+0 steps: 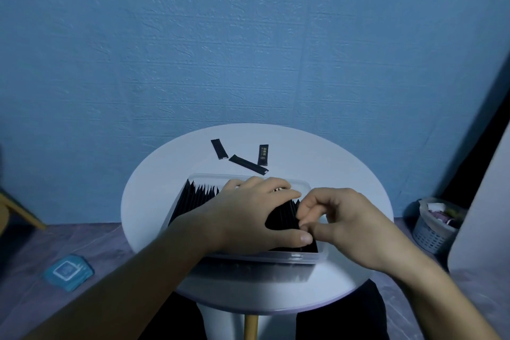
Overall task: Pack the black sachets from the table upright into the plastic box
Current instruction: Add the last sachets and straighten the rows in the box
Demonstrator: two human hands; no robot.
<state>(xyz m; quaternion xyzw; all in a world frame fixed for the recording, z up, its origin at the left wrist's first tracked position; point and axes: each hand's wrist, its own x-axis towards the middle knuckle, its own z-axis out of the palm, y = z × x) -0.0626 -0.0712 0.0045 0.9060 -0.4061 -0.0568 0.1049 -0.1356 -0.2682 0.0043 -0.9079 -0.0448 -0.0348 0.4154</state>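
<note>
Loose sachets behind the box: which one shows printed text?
The rightmost sachet, with pale print on its face. The left sachet and middle sachet show no print.

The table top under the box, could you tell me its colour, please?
The table top is white, clearest in the head view.
</note>
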